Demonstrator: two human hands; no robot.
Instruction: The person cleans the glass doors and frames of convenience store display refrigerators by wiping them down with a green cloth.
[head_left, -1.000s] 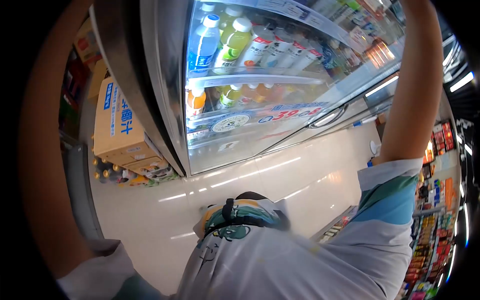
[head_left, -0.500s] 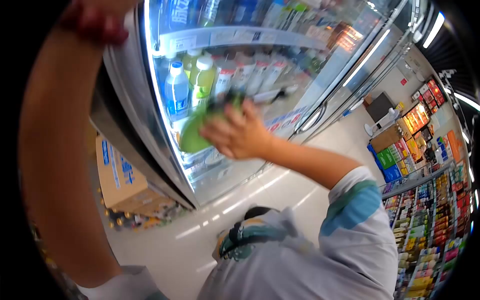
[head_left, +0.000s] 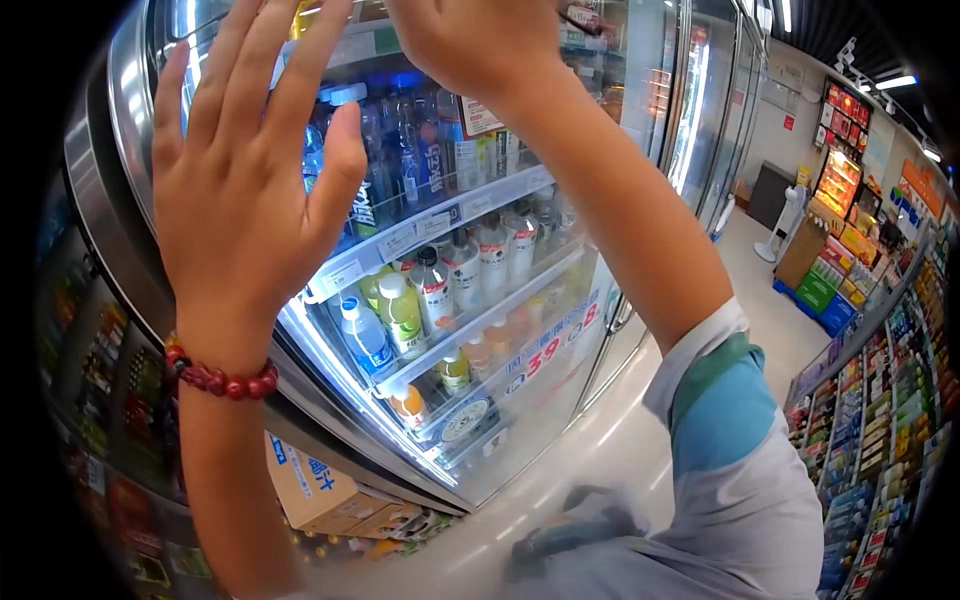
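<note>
My left hand [head_left: 245, 170] is raised at the upper left, its back toward me and its fingers spread, with a red bead bracelet [head_left: 225, 378] at the wrist. It overlaps the glass front of a lit drinks fridge [head_left: 440, 372]; whether it touches the fridge I cannot tell. Higher up, my right hand [head_left: 475, 45] reaches to the top edge of the view, which cuts off its fingers. What it holds, if anything, is hidden. Behind both hands stand bottles on shelves, among them a blue-capped bottle [head_left: 366, 338] and a white-capped green bottle [head_left: 401, 315].
A cardboard box [head_left: 322, 488] stands on the floor beside the fridge. Stocked shelves [head_left: 870, 440] run along the right. Farther back are stacked colourful boxes [head_left: 825, 285] and a white standing device [head_left: 785, 222]. Pale tiles [head_left: 600, 450] cover the floor.
My right hand has risen from the lower bottles, where it held a blurred green, cloth-like thing, now out of sight. My left hand shows fully now, with fingers spread. The view has shifted.
</note>
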